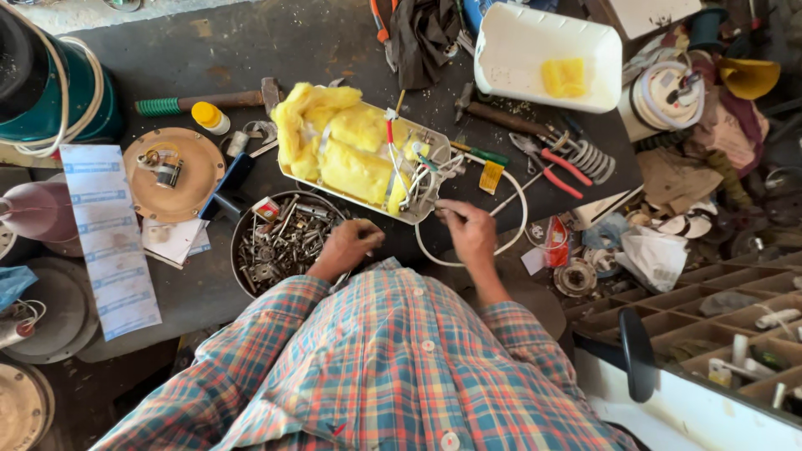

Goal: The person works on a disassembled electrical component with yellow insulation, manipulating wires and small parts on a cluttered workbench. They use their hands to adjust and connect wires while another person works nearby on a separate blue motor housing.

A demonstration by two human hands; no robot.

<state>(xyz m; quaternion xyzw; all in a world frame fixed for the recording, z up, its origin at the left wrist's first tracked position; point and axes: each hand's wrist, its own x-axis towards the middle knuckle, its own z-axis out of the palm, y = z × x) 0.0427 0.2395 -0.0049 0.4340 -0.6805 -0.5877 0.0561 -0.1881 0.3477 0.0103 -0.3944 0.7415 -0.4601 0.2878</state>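
yellow insulation, loose wiring, cluttered bench: snag and spill risks noted.

head view: your right hand (469, 232) is closed, fingers pinched together on a thin tool or wire end at the near rim of the metal tray (418, 209); which of the two it is, i cannot tell. your left hand (347, 246) is curled shut at the edge of the bowl of screws (280, 242); whether it holds anything is hidden. the tray sits mid-bench, packed with yellow insulation (338, 142), with red and white wires (409, 171) bunched at its right end. in my judgement, a tug could catch the white cable (520, 209) looped beside your right hand and drag the tray. the left wrist could tip the bowl. the red-handled pliers (551, 167) lie near the table edge.
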